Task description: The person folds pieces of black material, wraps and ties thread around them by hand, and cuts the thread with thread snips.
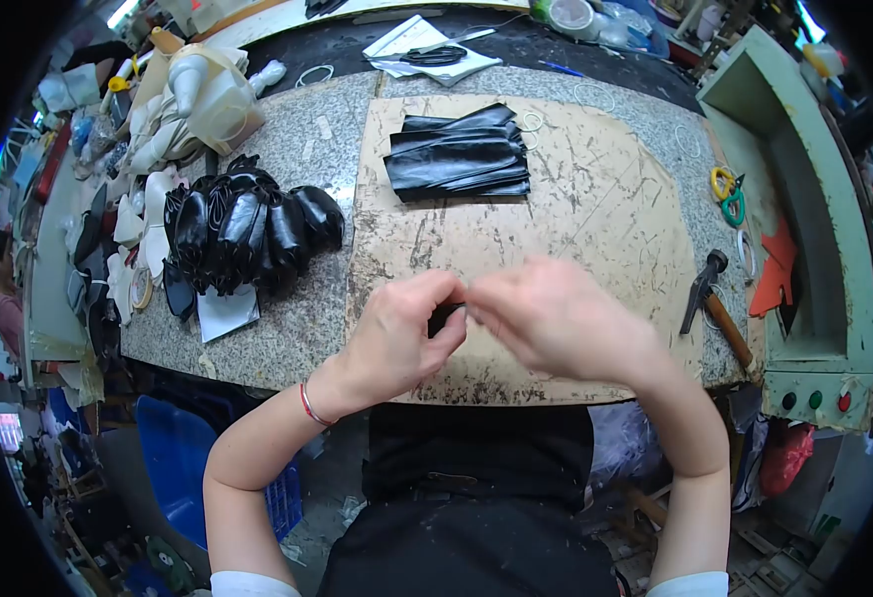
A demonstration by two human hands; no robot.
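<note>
My left hand (401, 328) is closed over the front part of the worn board (595, 219), thumb and fingers curled round something small and dark. My right hand (556, 318), blurred by motion, meets it at the fingertips, its fingers pressed together; what they pinch is too small to name. Beyond both hands, a stack of flat black strips (456, 154) lies on the board. To the left, a heap of shiny black bundles (242, 234) sits on the speckled tabletop (302, 343), partly over a white sheet (227, 313).
A hammer (725, 323) and green-handled scissors (734, 204) lie on the right, beside a pale green frame (844, 249) holding an orange piece (776, 269). At the back are white papers (431, 50). A plastic container (227, 104) stands at back left.
</note>
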